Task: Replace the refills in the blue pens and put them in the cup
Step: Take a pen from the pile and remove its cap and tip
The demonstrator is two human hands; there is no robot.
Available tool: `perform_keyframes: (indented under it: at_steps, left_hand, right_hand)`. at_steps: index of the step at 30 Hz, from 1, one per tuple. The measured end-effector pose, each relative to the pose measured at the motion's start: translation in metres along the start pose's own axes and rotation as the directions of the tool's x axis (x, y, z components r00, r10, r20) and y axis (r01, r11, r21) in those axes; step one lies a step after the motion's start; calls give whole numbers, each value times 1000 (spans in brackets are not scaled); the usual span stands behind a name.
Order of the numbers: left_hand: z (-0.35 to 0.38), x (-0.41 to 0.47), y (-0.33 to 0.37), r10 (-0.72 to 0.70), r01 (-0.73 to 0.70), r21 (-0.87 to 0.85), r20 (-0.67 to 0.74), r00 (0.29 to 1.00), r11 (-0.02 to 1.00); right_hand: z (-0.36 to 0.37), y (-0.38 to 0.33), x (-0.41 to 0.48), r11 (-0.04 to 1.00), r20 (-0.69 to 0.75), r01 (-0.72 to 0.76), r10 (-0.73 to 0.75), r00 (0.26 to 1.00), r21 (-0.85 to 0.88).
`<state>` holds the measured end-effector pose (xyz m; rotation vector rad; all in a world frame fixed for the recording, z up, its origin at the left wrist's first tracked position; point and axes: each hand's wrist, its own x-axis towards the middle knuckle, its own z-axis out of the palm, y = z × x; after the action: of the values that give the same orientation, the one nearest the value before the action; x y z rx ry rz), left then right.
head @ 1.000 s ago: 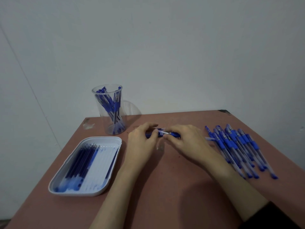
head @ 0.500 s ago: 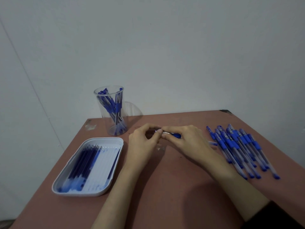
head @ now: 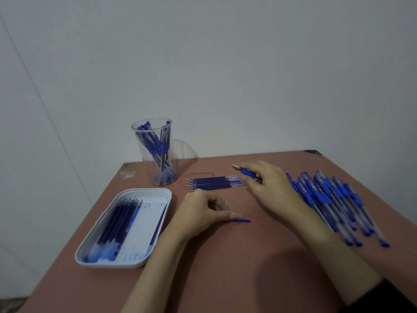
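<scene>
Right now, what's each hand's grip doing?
Left hand: pinching a small blue pen piece.
Right hand: holding a blue pen.

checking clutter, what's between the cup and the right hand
Head view: a row of loose refills lies there, tips toward the cup, other ends near the right hand; a thin loop lies behind them.

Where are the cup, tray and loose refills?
cup (head: 145,161), head view, clear left wall.
tray (head: 112,264), head view, front rim.
loose refills (head: 212,183), head view, middle of the row.
</scene>
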<state>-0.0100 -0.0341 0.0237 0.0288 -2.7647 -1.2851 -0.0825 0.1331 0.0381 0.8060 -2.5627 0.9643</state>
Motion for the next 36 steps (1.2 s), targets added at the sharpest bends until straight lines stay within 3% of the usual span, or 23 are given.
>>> perform_keyframes:
  at_steps: [3, 5, 6, 8, 10, 15, 19, 26, 29, 33, 36]
  left_hand:
    - [-1, -2, 0, 16, -17, 15, 78, 997, 1000]
    - [-1, -2, 1, 21, -20, -24, 25, 999, 1000]
    - [0, -1, 2, 15, -19, -100, -43, 999, 995]
    - [1, 2, 6, -51, -15, -411, -148, 988, 911]
    - [1, 3, 9, -111, -14, -614, -166, 980, 789]
    - [4, 1, 14, -53, -57, -866, -96, 994, 497]
    - [0, 1, 14, -30, -94, -897, -118, 993, 432]
    - [1, 7, 9, -115, -136, -893, -204, 972, 428]
    - [1, 7, 10, -156, -148, -890, -235, 960, 431]
    - [1, 7, 15, -140, -160, -922, -221, 965, 352]
    - [-1, 5, 19, -120, -146, -952, -183, 976, 270]
  right_hand:
    - [0, -7, -2, 1000, 19, -10, 9, 1000, 29]
    - [-1, -11, -3, 993, 39, -50, 47, 998, 103]
    - [-1, -13, -3, 985, 37, -69, 64, 997, 157]
    - [0, -16, -4, 940, 46, -128, 119, 992, 316]
    - [2, -19, -5, 858, 129, -205, 164, 978, 472]
    - [8, -31, -6, 579, 432, -436, 155, 888, 689]
    - [3, -35, -8, 373, 581, -548, 26, 813, 749]
    - [11, -35, -9, 441, 466, -444, 64, 882, 780]
    - [13, -34, -10, 530, 373, -345, 57, 926, 775]
    - [17, -33, -11, 572, 327, -299, 56, 943, 764]
    - [18, -29, -8, 566, 291, -324, 151, 945, 758]
